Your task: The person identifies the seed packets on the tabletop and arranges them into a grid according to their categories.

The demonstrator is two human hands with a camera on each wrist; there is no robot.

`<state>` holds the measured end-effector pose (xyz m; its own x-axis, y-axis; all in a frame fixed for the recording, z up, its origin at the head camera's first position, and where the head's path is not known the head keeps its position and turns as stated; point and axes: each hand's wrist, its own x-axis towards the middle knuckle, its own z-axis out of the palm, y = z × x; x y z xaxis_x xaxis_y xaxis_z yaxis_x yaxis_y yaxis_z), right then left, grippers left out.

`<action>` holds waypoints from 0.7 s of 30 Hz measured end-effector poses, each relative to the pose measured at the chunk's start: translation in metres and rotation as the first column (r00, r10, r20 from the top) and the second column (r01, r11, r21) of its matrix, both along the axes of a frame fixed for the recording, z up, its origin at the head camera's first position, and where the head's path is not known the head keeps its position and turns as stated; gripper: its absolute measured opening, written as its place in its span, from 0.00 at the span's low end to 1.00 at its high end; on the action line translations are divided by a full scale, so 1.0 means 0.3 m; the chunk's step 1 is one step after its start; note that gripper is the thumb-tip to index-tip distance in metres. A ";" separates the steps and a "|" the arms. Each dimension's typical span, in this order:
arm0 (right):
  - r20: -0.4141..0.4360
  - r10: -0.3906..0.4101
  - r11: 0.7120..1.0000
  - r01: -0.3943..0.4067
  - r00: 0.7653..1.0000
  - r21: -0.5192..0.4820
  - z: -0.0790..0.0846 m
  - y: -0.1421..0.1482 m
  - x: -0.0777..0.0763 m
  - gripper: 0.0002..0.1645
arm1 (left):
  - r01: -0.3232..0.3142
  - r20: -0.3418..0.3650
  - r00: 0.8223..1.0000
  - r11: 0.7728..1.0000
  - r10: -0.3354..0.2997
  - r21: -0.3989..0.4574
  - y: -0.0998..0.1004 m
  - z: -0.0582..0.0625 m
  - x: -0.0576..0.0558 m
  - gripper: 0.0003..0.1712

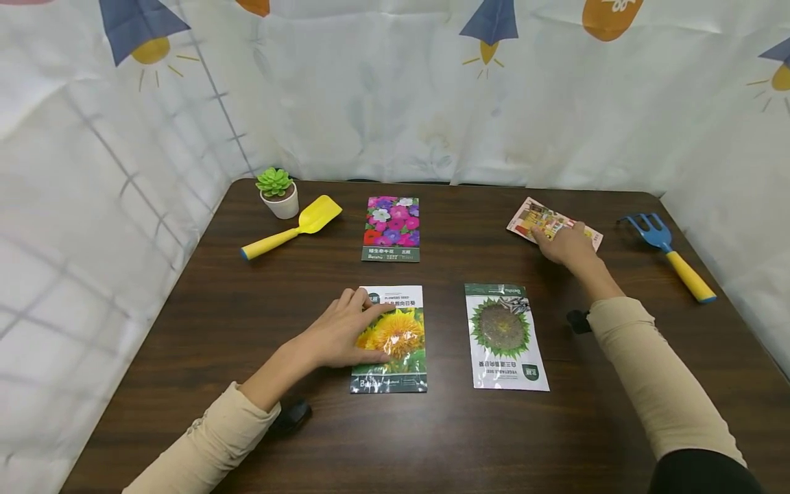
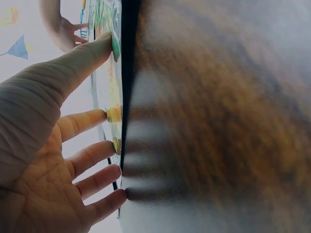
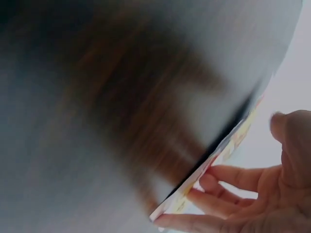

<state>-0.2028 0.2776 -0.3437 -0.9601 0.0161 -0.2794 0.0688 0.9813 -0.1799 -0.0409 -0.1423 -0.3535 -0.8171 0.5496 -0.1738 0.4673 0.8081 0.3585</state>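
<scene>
On the desk, near side: the left hand (image 1: 336, 336) lies flat on the shiny paper seed packet with the yellow sunflower picture (image 1: 390, 339).
Left grip: wide, with straight fingers (image 2: 90, 158) spread out; the fingertips press down on the yellow sunflower packet (image 2: 111, 102) and nothing is curled round it.
Yellow sunflower packet: it lies flat on the dark brown wooden desk (image 1: 444, 439), close to the front edge, a bit left of the middle.
Right hand: the right hand (image 1: 564, 241) reaches far across the desk to the small paper seed packet with red and yellow pictures (image 1: 543, 221).
Right grip: the fingers (image 3: 221, 191) are bent a little, and their tips touch the edge of the small packet (image 3: 218, 162); from the blurry wrist view I cannot tell if they pinch it or only touch it.
Small packet: it sits at the far right of the desk, tilted, partly under the right hand.
Between the hands: a white seed packet with a big green and brown sunflower head (image 1: 505, 336) lies flat, just beside the yellow sunflower packet, not touching it.
Far middle: a seed packet with many pink, purple and red flowers (image 1: 391, 229) lies flat.
Far left: a little green plant in a white pot (image 1: 278, 193) stands upright, and a yellow plastic toy shovel (image 1: 291, 226) lies near it.
Far right: a blue plastic toy rake with a yellow handle (image 1: 669, 254) lies near the desk's edge.
Behind: a white cloth with blue and orange shapes (image 1: 395, 89) hangs round the desk.
</scene>
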 end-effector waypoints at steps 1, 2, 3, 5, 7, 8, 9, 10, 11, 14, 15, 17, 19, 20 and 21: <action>0.010 -0.022 1.000 0.022 1.000 0.003 -0.002 -0.005 -0.007 0.57 | 0.003 -0.004 1.000 1.000 -0.003 0.002 0.000 -0.001 0.000 0.49; 0.015 -0.042 0.999 0.042 0.999 0.005 -0.007 -0.009 -0.015 0.59 | 0.005 -0.008 1.000 1.000 -0.005 0.003 0.000 -0.002 0.000 0.49; 0.017 -0.058 0.998 0.058 0.998 0.013 -0.011 -0.012 -0.023 0.61 | 0.006 -0.010 1.000 1.000 -0.006 0.006 0.000 -0.002 0.000 0.49; 0.009 -0.096 0.995 0.096 0.995 0.024 -0.016 -0.021 -0.034 0.62 | 0.007 -0.011 1.000 1.000 -0.007 0.008 -0.001 0.000 0.000 0.49; -0.011 -0.114 0.992 0.114 0.993 0.051 -0.018 -0.028 -0.039 0.60 | 0.009 -0.012 1.000 1.000 -0.009 0.008 0.000 0.000 0.000 0.49; -0.022 -0.121 0.991 0.122 0.992 0.063 -0.017 -0.031 -0.038 0.59 | 0.008 -0.011 1.000 1.000 -0.008 0.007 0.002 0.000 -0.001 0.49; -0.028 -0.128 0.989 0.130 0.991 0.076 -0.015 -0.034 -0.037 0.59 | 0.009 -0.010 1.000 1.000 -0.009 0.008 0.003 0.000 -0.001 0.49; -0.031 -0.135 0.987 0.137 0.990 0.082 -0.011 -0.038 -0.036 0.58 | 0.009 -0.009 1.000 1.000 -0.009 0.007 0.003 0.001 -0.001 0.50; -0.035 -0.133 0.987 0.135 0.991 0.086 -0.008 -0.041 -0.034 0.56 | 0.008 -0.009 1.000 1.000 -0.008 0.006 0.004 0.002 -0.002 0.50; -0.025 -0.140 0.987 0.142 0.990 0.069 -0.002 -0.042 -0.034 0.56 | 0.002 -0.004 1.000 1.000 -0.002 0.002 0.005 0.005 -0.004 0.50; -0.015 -0.137 0.989 0.137 0.990 0.055 0.001 -0.040 -0.033 0.56 | 0.000 -0.002 1.000 1.000 0.000 0.002 0.005 0.006 -0.004 0.50; -0.001 -0.098 0.995 0.098 0.995 0.028 0.003 -0.029 -0.033 0.53 | -0.003 0.004 1.000 1.000 0.003 -0.001 0.005 0.006 -0.006 0.50; 0.010 -0.026 1.000 0.026 1.000 0.013 0.005 -0.013 -0.034 0.50 | -0.001 0.007 1.000 1.000 0.001 -0.004 0.003 0.003 -0.006 0.50; 0.014 0.015 1.000 -0.015 1.000 0.004 0.005 -0.003 -0.034 0.47 | 0.000 0.008 1.000 1.000 0.000 -0.005 0.002 0.002 -0.006 0.50; 0.021 0.057 0.998 -0.057 0.998 -0.010 0.005 0.008 -0.034 0.45 | 0.001 0.008 1.000 1.000 -0.001 -0.007 0.001 0.000 -0.006 0.50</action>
